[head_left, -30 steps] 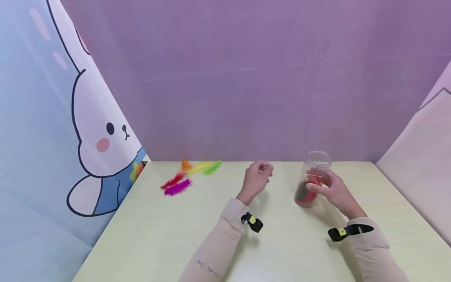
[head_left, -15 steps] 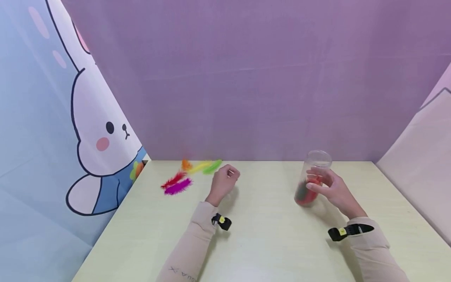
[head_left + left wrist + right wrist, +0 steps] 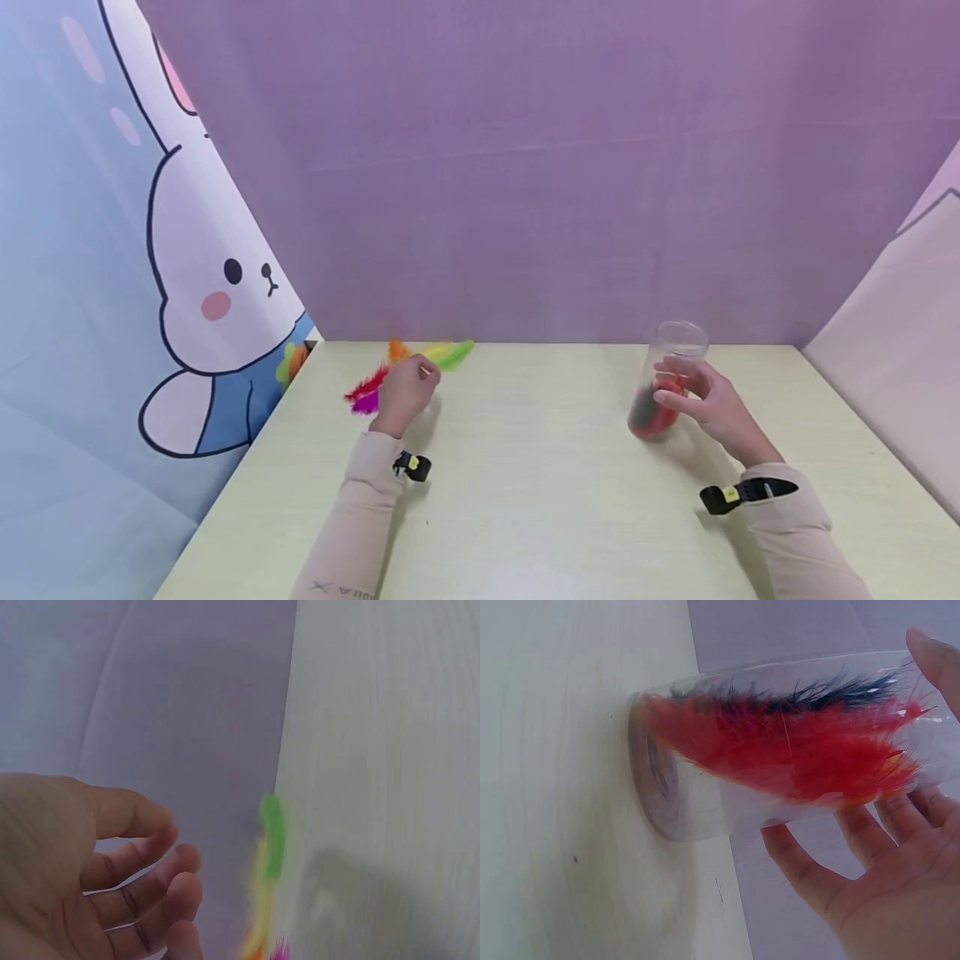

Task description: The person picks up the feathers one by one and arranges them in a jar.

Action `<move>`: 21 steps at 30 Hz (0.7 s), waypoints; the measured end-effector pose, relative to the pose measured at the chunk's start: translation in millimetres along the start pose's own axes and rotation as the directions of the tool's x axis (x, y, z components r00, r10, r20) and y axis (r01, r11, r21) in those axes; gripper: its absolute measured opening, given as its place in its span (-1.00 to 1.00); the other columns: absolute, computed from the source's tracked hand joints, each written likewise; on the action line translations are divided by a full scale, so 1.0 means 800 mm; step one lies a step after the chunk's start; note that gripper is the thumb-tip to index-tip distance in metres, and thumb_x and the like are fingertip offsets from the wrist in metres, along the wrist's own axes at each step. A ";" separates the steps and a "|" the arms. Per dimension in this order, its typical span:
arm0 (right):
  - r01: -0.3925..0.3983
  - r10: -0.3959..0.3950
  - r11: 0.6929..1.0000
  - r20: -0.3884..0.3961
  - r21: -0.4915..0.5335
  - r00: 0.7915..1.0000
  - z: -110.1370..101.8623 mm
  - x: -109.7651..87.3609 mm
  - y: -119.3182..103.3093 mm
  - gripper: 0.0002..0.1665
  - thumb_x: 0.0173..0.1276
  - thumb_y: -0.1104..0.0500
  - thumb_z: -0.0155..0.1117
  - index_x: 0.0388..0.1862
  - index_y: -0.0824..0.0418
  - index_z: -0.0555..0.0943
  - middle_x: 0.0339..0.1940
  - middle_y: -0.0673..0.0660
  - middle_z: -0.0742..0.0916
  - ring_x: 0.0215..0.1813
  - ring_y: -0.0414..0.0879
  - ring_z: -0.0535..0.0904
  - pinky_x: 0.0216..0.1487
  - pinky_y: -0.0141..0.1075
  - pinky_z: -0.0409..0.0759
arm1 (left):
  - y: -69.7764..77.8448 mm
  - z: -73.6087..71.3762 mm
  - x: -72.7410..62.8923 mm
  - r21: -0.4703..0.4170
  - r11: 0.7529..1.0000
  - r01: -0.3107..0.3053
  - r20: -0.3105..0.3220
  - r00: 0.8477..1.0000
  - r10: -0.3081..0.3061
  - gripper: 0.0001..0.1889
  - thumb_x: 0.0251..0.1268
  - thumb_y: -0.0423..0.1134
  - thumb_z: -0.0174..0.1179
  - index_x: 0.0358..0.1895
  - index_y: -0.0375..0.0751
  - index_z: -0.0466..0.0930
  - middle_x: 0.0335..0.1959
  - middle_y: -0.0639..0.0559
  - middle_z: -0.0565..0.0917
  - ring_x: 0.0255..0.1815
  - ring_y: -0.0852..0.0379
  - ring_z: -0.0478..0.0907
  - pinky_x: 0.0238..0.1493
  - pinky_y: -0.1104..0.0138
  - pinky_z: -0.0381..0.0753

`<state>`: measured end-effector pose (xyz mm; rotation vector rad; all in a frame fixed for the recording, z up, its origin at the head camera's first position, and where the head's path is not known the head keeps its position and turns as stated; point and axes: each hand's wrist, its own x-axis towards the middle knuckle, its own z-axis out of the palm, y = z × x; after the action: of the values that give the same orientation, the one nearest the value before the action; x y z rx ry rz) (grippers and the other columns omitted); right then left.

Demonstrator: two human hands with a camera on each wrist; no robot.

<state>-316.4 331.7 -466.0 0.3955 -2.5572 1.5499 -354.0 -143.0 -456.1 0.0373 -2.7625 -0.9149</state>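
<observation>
My left hand (image 3: 407, 392) hovers over the far left of the table, its fingers loosely curled with nothing between them. Beside and beneath it lie loose feathers: red (image 3: 367, 385), purple (image 3: 366, 403), orange (image 3: 397, 351), yellow (image 3: 437, 351) and green (image 3: 456, 357). The hand covers part of the purple one. In the left wrist view the green feather (image 3: 274, 836) is just beyond the fingertips. On the right, my right hand (image 3: 712, 408) holds a clear jar (image 3: 705, 821), tilted with its bottom edge at the table. Red feathers (image 3: 780, 757) and a dark feather (image 3: 832, 696) are inside.
A pale table (image 3: 540, 517) runs back to a purple cloth wall (image 3: 525, 167). On the left hangs a blue cloth with a printed rabbit (image 3: 210, 250); a light panel (image 3: 900, 350) borders the right.
My left hand has moved left across the table, from the middle to the loose feathers. My right hand and the jar have stayed in nearly the same place.
</observation>
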 end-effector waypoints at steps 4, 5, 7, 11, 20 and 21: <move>-0.002 0.002 1.000 0.012 -0.002 1.000 -0.006 0.009 0.004 -0.23 0.41 0.01 0.41 0.49 0.20 0.36 0.23 0.10 0.73 0.15 -0.55 0.54 0.07 -0.62 0.46 | -0.018 -0.011 0.006 0.098 0.994 0.046 -0.043 0.998 -0.042 -0.81 0.39 -0.17 0.20 -0.16 -0.14 0.76 -0.26 -0.06 0.80 -0.41 -0.02 0.67 -0.48 0.20 0.55; -0.003 0.003 1.000 0.015 -0.004 1.000 -0.007 0.012 0.005 -0.23 0.41 0.00 0.41 0.49 0.19 0.36 0.23 0.09 0.73 0.15 -0.55 0.54 0.08 -0.62 0.46 | -0.023 -0.013 0.007 0.113 0.992 0.062 -0.055 0.997 -0.056 -0.83 0.37 -0.18 0.21 -0.18 -0.12 0.77 -0.26 -0.06 0.80 -0.39 -0.07 0.68 -0.46 0.16 0.56; -0.008 0.008 1.000 0.019 -0.008 1.000 -0.008 0.014 0.005 -0.23 0.41 -0.01 0.41 0.50 0.18 0.36 0.24 0.09 0.72 0.16 -0.55 0.53 0.08 -0.61 0.45 | -0.033 -0.015 0.008 0.134 0.987 0.087 -0.073 0.994 -0.078 -0.84 0.34 -0.20 0.21 -0.22 -0.11 0.77 -0.24 -0.11 0.80 -0.33 -0.17 0.71 -0.42 0.07 0.59; -0.015 0.015 1.000 0.021 -0.013 1.000 -0.008 0.015 0.004 -0.22 0.41 -0.02 0.41 0.50 0.17 0.36 0.27 0.14 0.70 0.16 -0.55 0.52 0.08 -0.60 0.45 | -0.051 -0.017 0.010 0.141 0.981 0.133 -0.077 0.989 -0.123 -0.87 0.31 -0.21 0.24 -0.25 -0.08 0.78 -0.11 -0.13 0.81 -0.20 -0.27 0.73 -0.32 -0.04 0.62; -0.011 0.011 1.000 0.025 -0.001 1.000 -0.009 0.015 0.005 -0.23 0.41 -0.01 0.41 0.50 0.17 0.36 0.26 0.11 0.71 0.16 -0.56 0.52 0.08 -0.61 0.47 | -0.075 -0.014 0.015 0.224 0.965 0.136 -0.004 0.990 -0.139 -0.82 0.28 -0.26 0.34 -0.08 -0.11 0.79 -0.06 -0.15 0.80 -0.15 -0.23 0.72 -0.24 -0.02 0.63; -0.009 0.009 1.000 0.024 0.002 1.000 -0.009 0.015 0.006 -0.23 0.41 0.00 0.41 0.50 0.18 0.36 0.25 0.09 0.71 0.16 -0.56 0.52 0.08 -0.61 0.47 | -0.076 -0.014 0.016 0.226 0.965 0.136 0.000 0.990 -0.139 -0.82 0.28 -0.25 0.35 -0.08 -0.12 0.79 -0.09 -0.15 0.80 -0.15 -0.23 0.72 -0.23 -0.02 0.63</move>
<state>-329.1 338.2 -463.5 0.4060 -2.5786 1.5604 -366.8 -199.5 -480.9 0.2647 -2.8951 -0.6279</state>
